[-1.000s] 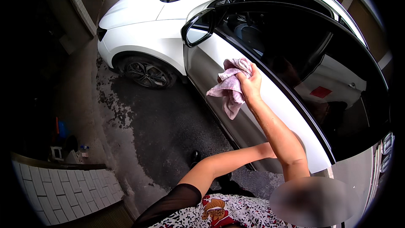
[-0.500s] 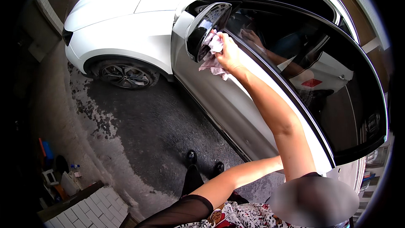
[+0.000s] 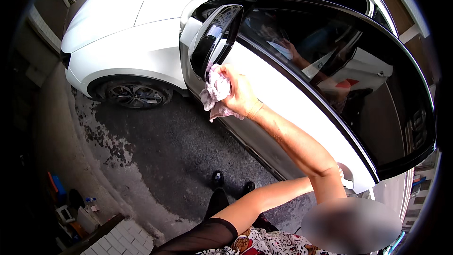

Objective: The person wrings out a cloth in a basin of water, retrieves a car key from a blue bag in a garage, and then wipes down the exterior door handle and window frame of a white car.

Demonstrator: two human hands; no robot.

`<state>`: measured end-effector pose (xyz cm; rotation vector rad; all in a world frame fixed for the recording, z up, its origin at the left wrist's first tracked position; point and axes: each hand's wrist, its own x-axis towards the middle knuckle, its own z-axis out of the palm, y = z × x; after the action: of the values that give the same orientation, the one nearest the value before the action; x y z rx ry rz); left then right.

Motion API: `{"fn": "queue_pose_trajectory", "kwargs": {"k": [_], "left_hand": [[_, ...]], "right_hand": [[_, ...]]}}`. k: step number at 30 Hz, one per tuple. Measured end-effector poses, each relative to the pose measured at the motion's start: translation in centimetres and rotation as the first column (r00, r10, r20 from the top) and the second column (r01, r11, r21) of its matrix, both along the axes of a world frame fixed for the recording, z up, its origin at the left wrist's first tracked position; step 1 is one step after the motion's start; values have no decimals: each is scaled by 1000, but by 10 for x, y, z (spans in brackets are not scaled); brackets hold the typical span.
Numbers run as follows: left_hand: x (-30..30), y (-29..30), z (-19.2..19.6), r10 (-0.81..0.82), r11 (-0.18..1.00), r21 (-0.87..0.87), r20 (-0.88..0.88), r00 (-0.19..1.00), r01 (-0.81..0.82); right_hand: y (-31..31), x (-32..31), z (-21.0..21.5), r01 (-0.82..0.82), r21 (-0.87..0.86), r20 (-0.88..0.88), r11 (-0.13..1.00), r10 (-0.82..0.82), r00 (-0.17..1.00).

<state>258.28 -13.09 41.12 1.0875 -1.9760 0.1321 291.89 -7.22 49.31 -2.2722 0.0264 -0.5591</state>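
Note:
My right hand (image 3: 241, 92) is closed round a crumpled, pale pink cloth (image 3: 214, 89). The cloth is at the lower tip of the black and white side mirror (image 3: 211, 42), and part of it hangs down. Behind the mirror, the white car door (image 3: 283, 99) stands open, its dark window (image 3: 325, 56) reflecting an arm and another white car. My left forearm (image 3: 283, 192), in a sheer black sleeve up to the elbow, passes beneath my right arm toward the door handle (image 3: 348, 182). My left hand is mostly hidden there, so its grip does not show.
The car's white front fender (image 3: 127, 56) and front wheel (image 3: 134, 94) are at the left. Dark, wet-looking ground (image 3: 179, 146) lies below, with my black shoes (image 3: 217, 178) on it. Several small items and a pale tiled surface (image 3: 118, 238) are at the lower left.
My right hand and the cloth have moved down and to the left, from the mirror's glass side to its lower tip. The whole view has shifted slightly, and the door handle now shows.

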Motion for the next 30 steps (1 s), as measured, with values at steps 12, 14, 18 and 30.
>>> {"fn": "queue_pose_trajectory", "kwargs": {"k": [12, 14, 18, 30], "left_hand": [[-15, -10, -12, 188, 970, -158, 22, 982, -183], [-15, -8, -15, 216, 965, -155, 21, 976, -210], [-13, -7, -15, 153, 988, -9, 83, 985, -153], [-1, -2, 8, 17, 994, 100, 151, 988, -32]], "right_hand": [[-18, -75, 8, -27, 948, 110, -317, 248, 962], [-12, -78, 12, -25, 934, 112, -357, 225, 968], [-9, -82, 18, 80, 932, -13, -353, 190, 982], [-68, 28, 6, -86, 981, 90, -175, 14, 996]]}}
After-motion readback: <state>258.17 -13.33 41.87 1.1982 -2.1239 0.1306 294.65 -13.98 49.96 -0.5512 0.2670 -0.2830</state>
